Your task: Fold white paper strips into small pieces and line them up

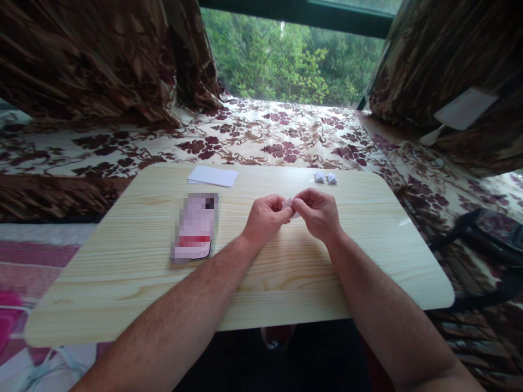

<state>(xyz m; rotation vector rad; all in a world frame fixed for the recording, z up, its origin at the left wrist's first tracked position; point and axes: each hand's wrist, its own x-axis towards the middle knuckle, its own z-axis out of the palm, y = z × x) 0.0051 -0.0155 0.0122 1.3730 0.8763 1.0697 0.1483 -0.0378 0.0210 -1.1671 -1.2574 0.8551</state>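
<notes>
Both hands meet just above the middle of a pale wooden table point(134, 272). My left hand point(265, 218) and my right hand point(319, 212) are closed in pinches on one small folded piece of white paper point(288, 203), most of it hidden by the fingers. A small stack of white paper sheets point(213, 176) lies at the table's far edge, left of the hands. Two small folded white paper pieces point(326, 177) sit at the far edge, right of the hands.
A phone-sized flat object point(195, 227), blurred out, lies on the table to the left of my hands. A floral cloth point(261, 136) covers the ledge behind the table, with brown curtains point(90, 54) at both sides of a window. A dark chair point(486, 239) stands at right.
</notes>
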